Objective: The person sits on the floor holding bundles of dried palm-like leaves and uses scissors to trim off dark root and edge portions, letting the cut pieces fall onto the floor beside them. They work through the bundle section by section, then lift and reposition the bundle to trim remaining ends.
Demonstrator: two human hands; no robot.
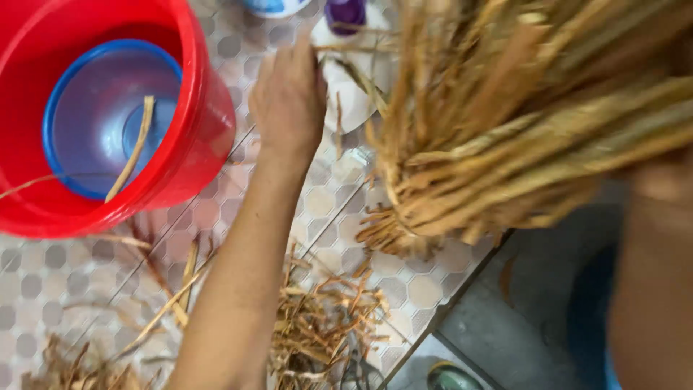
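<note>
My left hand (289,97) reaches forward, fingertips at a thin dry stalk (354,49), though I can't tell whether they pinch it. Just right of it hangs the big bundle of dry stalks (520,137) (cut ends toward me); my right hand (668,177) is blurred behind it, grip unclear. Left sits a red bucket (209,123).

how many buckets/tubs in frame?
2. A red bucket at upper left on the tiled floor, and a blue tub nested inside it with a dry stalk leaning in. Others may sit outside the frame.
</note>
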